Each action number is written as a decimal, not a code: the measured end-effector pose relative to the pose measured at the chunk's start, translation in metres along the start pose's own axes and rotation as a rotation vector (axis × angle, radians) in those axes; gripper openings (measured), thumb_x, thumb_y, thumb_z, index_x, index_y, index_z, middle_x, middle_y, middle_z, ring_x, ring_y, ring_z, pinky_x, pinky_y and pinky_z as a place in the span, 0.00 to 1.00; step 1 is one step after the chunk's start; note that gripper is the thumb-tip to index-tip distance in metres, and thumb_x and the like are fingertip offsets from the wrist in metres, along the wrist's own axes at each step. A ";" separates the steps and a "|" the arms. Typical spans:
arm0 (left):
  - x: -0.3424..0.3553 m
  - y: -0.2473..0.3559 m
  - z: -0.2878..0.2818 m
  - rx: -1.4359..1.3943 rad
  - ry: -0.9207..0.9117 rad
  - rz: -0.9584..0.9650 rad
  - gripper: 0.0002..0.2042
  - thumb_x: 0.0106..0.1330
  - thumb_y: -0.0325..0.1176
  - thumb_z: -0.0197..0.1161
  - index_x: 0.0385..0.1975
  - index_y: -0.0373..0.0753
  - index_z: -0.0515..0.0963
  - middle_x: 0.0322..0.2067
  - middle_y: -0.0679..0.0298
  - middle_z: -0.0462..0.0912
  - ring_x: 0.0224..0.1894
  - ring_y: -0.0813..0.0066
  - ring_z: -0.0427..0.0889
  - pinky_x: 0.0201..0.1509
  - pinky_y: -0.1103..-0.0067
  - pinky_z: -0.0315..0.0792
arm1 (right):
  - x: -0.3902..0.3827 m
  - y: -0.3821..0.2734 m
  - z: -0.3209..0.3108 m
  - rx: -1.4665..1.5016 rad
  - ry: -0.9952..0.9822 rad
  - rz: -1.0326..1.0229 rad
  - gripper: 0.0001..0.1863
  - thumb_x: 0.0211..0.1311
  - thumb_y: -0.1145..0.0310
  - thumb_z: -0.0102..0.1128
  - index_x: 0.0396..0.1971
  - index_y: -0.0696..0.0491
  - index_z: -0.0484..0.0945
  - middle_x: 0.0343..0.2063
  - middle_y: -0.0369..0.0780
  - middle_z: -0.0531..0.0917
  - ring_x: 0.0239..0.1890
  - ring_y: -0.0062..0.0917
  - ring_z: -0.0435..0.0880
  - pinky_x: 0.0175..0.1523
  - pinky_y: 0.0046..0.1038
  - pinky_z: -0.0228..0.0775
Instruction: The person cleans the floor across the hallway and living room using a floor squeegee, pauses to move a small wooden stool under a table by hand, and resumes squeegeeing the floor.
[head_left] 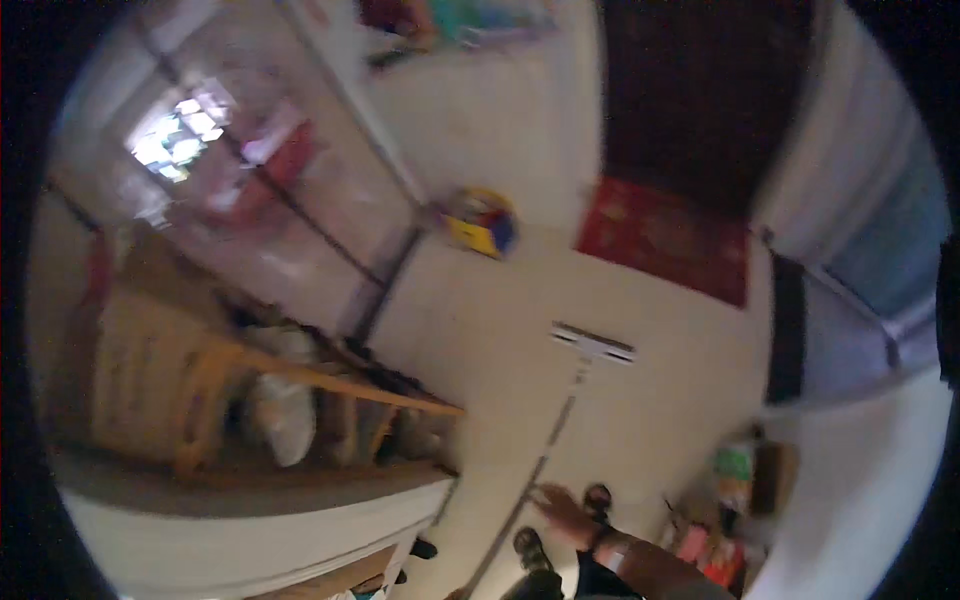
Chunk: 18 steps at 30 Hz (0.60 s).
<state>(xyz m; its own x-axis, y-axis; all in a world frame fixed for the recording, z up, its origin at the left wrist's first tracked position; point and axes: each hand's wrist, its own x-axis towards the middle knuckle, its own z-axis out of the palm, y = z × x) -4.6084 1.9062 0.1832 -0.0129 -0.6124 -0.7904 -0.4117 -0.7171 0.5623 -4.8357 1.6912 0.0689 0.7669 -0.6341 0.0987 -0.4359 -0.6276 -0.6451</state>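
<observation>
A flat mop (594, 345) with a wide, pale head and a long, thin pole rests on the light floor ahead of me. Its pole (553, 440) slants down toward the lower left. My right hand (563, 514) is at the middle of the pole, its fingers curled against it, somewhat blurred. Only a sliver of my left hand (458, 593) shows at the lower edge, closed at the pole's near end. My feet in dark footwear (530, 548) stand just beside the pole.
A yellow and blue container (482, 222) stands by the far wall corner. A red mat (665, 240) lies before a dark doorway (700, 100). Left is a wooden-framed shelf (330, 380) with a white sack-like thing (285, 418). Assorted items (705, 540) crowd the right side.
</observation>
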 end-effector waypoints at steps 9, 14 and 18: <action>-0.097 0.067 -0.083 0.363 -0.088 -0.363 0.26 0.58 0.30 0.50 0.56 0.32 0.52 0.51 0.48 0.63 0.43 0.57 0.74 0.42 0.75 0.69 | 0.019 -0.131 0.134 0.358 -0.040 -0.138 0.04 0.42 0.68 0.50 0.19 0.51 0.69 0.20 0.40 0.73 0.29 0.34 0.72 0.37 0.35 0.61; -0.052 0.094 -0.088 0.483 -0.138 -0.288 0.26 0.58 0.31 0.50 0.56 0.32 0.51 0.50 0.47 0.64 0.43 0.57 0.74 0.43 0.75 0.69 | 0.037 -0.047 0.113 0.235 -0.014 0.063 0.04 0.40 0.67 0.52 0.19 0.50 0.72 0.17 0.38 0.72 0.28 0.32 0.72 0.36 0.32 0.61; 0.037 0.136 -0.062 0.552 -0.199 -0.017 0.26 0.59 0.31 0.50 0.56 0.33 0.51 0.49 0.47 0.66 0.44 0.57 0.74 0.43 0.75 0.69 | 0.028 0.118 0.051 0.005 0.251 0.320 0.05 0.40 0.69 0.52 0.20 0.51 0.72 0.24 0.40 0.73 0.34 0.32 0.71 0.40 0.30 0.61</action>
<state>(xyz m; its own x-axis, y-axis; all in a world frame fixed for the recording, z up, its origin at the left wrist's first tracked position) -4.6080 1.7657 0.2454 -0.1511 -0.4903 -0.8583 -0.8262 -0.4141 0.3820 -4.8419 1.6228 -0.0433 0.4543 -0.8878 0.0739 -0.6311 -0.3792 -0.6766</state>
